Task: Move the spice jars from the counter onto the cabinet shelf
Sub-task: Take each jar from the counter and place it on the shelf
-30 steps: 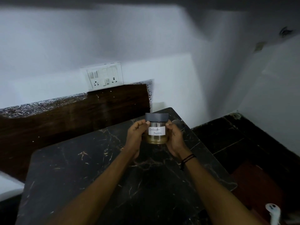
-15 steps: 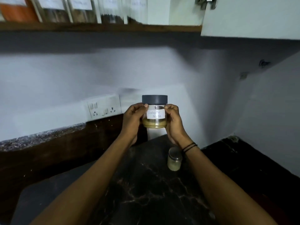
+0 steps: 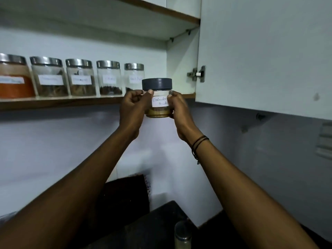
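Observation:
Both hands hold a glass coriander powder jar (image 3: 157,90) with a dark grey lid and a white handwritten label, raised just in front of the cabinet shelf (image 3: 59,103). My left hand (image 3: 133,108) grips its left side and my right hand (image 3: 177,108) grips its right side. The jar's base hangs a little below the shelf's wooden edge, near the shelf's right end. Another small jar (image 3: 182,235) with a metal lid stands on the dark marble counter (image 3: 143,229) below.
Several labelled glass jars with steel lids (image 3: 80,78) line the shelf from the left to the held jar. The open white cabinet door (image 3: 265,56) hangs close on the right, its hinge (image 3: 197,74) beside the jar. A second shelf (image 3: 156,9) lies above.
Both hands have lifted the coriander jar from over the counter up to shelf height. The view has tilted upward, bringing the shelf, its jars and the cabinet door into sight.

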Demonstrator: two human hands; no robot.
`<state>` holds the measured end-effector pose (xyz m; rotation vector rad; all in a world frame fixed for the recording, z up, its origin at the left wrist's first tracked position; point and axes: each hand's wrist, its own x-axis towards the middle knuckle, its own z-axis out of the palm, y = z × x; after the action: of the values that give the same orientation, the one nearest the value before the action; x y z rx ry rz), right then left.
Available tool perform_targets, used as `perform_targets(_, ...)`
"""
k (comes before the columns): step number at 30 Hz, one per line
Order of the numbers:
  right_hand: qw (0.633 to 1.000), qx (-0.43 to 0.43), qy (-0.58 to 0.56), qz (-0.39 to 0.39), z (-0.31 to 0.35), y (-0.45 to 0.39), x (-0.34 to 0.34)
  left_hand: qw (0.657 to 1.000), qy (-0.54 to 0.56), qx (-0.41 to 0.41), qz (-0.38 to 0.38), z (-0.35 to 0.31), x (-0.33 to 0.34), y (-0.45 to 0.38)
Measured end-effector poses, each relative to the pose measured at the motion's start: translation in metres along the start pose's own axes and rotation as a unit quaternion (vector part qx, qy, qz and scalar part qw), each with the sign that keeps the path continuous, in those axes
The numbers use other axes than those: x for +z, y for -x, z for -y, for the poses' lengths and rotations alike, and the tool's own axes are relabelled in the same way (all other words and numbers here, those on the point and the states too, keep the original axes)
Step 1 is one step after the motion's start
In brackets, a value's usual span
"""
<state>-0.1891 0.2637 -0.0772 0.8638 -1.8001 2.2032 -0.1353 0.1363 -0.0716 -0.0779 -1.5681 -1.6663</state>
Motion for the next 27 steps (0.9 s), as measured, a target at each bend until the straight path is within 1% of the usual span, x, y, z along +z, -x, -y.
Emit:
perform_targets(5,0.999,-0.004,0.037,0.008,0.012,-0.031,0.004,0.999,-0.037,0.029,-0.024,-0.004,0.013,-0.032)
perform_targets(13,0.998,-0.005,0.047,-0.042,0.011,-0.073,0.002,0.987,-0.143,0.062,-0.033,-0.003,0.029,-0.063)
perform_targets(19,0.996,-0.021,0.056,-0.071,0.005,-0.100,-0.001,0.978,-0.189,0.082,-0.034,-0.002,0.038,-0.077)
perform_targets(27,0.997,-0.018,0.064,-0.041,0.006,-0.126,0.019,0.973,-0.204,0.102,-0.046,-0.005,0.032,-0.105)
